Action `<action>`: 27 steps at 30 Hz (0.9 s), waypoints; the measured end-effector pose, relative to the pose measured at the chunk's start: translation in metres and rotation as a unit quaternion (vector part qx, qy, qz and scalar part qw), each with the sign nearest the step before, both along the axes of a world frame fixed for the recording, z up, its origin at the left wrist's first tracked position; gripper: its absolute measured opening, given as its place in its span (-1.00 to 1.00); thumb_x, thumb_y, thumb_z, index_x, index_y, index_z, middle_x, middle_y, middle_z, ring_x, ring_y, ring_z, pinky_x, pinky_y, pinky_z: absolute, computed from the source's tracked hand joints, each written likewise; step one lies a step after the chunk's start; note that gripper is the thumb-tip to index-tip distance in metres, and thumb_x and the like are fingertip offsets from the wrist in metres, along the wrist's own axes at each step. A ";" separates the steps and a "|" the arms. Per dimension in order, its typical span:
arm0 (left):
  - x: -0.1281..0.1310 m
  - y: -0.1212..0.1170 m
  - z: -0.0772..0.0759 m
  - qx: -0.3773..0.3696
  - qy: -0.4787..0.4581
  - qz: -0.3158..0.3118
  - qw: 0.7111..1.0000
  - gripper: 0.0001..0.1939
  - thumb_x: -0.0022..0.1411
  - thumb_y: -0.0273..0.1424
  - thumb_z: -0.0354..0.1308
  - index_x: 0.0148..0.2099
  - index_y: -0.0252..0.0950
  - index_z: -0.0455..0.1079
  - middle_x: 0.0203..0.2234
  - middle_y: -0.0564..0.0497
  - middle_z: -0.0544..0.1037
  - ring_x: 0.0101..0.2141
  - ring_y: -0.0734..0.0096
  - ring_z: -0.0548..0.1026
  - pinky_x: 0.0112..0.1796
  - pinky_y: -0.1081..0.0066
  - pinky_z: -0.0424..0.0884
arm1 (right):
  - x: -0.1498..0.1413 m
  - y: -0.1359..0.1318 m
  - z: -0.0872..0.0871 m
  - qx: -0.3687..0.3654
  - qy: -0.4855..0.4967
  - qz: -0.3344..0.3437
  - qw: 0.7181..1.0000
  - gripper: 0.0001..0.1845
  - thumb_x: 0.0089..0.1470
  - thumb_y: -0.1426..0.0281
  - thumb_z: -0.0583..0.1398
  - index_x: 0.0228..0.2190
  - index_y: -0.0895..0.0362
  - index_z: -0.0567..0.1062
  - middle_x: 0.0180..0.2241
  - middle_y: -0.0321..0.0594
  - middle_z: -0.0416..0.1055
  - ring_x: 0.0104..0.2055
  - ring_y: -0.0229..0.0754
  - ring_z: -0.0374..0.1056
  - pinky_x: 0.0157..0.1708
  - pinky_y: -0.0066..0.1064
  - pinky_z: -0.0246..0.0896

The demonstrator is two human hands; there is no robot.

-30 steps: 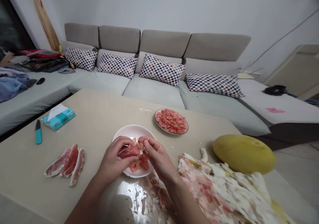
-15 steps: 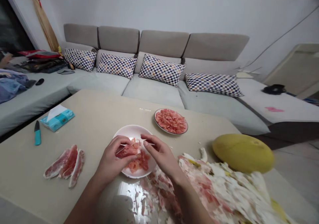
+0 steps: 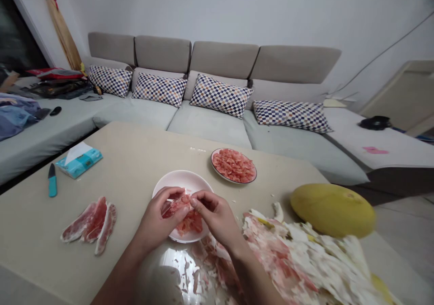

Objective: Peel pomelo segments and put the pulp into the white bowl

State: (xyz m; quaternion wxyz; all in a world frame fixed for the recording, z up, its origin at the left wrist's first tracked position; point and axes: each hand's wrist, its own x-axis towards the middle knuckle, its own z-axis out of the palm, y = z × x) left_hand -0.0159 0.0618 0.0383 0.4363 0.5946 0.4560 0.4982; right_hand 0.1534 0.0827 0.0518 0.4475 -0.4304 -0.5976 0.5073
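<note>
Left hand (image 3: 160, 219) and right hand (image 3: 215, 216) pinch pomelo flesh (image 3: 179, 207) over a plate (image 3: 183, 177).

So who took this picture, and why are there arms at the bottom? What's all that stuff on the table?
A person wears a camera on their head, looking forward and down, so you see what they see. Those are their own arms. Their left hand and right hand are pinching pink pomelo flesh above a pale pink plate. Behind it is a smaller plate piled with more flesh. Also on the beige table are a yellow-green pomelo, a heap of peel, a teal-handled knife and a tissue pack. Farther back is a sofa.
</note>
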 end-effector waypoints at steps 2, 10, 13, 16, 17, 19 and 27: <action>0.002 -0.001 0.000 -0.014 -0.003 -0.007 1.000 -0.73 0.24 -0.38 0.17 0.01 -0.19 0.39 -0.03 -0.05 0.47 -0.01 0.28 0.45 -0.02 0.34 0.39 | -0.002 -0.002 0.001 0.014 -0.003 0.004 1.000 -0.78 0.09 0.25 0.25 -0.43 0.16 0.53 -0.41 -0.19 0.50 -0.33 -0.16 0.38 -0.27 -0.38 0.27; 0.001 -0.002 0.003 -0.061 -0.081 -0.036 0.994 -0.80 0.25 -0.36 0.17 -0.07 -0.21 0.35 -0.12 -0.04 0.49 -0.04 0.26 0.47 -0.07 0.32 0.42 | -0.006 -0.006 0.003 0.089 -0.065 -0.026 0.994 -0.83 0.16 0.35 0.17 -0.43 0.14 0.49 -0.41 -0.22 0.47 -0.34 -0.17 0.37 -0.29 -0.40 0.24; 0.000 -0.001 0.002 -0.073 -0.094 -0.031 0.992 -0.88 0.24 -0.38 0.17 -0.15 -0.23 0.35 -0.16 -0.02 0.49 -0.07 0.28 0.48 -0.06 0.31 0.41 | -0.006 -0.005 0.002 0.132 -0.092 -0.039 0.986 -0.84 0.17 0.39 0.15 -0.43 0.13 0.47 -0.42 -0.24 0.45 -0.35 -0.19 0.36 -0.30 -0.42 0.21; -0.001 0.001 0.000 -0.075 -0.090 -0.019 0.993 -0.94 0.23 -0.40 0.17 -0.23 -0.25 0.37 -0.20 -0.01 0.51 -0.13 0.32 0.50 -0.09 0.34 0.42 | -0.006 -0.005 0.002 0.161 -0.112 -0.035 0.980 -0.84 0.18 0.42 0.14 -0.43 0.13 0.46 -0.41 -0.24 0.44 -0.34 -0.20 0.34 -0.30 -0.42 0.19; -0.002 0.002 0.000 -0.075 -0.089 -0.017 0.993 -0.95 0.23 -0.40 0.18 -0.24 -0.25 0.38 -0.21 0.00 0.51 -0.14 0.32 0.50 -0.09 0.35 0.42 | -0.006 -0.005 0.002 0.165 -0.114 -0.034 0.979 -0.84 0.18 0.42 0.13 -0.43 0.13 0.45 -0.41 -0.24 0.43 -0.34 -0.20 0.34 -0.30 -0.42 0.19; -0.004 0.003 0.001 -0.079 -0.084 -0.021 0.993 -0.91 0.25 -0.35 0.16 -0.24 -0.26 0.40 -0.22 -0.02 0.53 -0.15 0.31 0.50 -0.09 0.34 0.41 | -0.005 -0.005 0.002 0.161 -0.112 -0.031 0.980 -0.84 0.18 0.41 0.14 -0.44 0.13 0.45 -0.41 -0.24 0.43 -0.35 -0.20 0.33 -0.31 -0.43 0.18; -0.015 0.005 0.002 -0.099 -0.116 -0.071 0.986 -0.73 0.32 -0.19 0.06 -0.12 -0.25 0.44 -0.02 -0.13 0.51 0.00 0.15 0.46 0.03 0.21 0.36 | 0.001 0.006 -0.006 0.052 -0.022 -0.031 0.998 -0.77 0.13 0.24 0.21 -0.44 0.14 0.46 -0.47 -0.28 0.38 -0.41 -0.21 0.28 -0.36 -0.43 0.20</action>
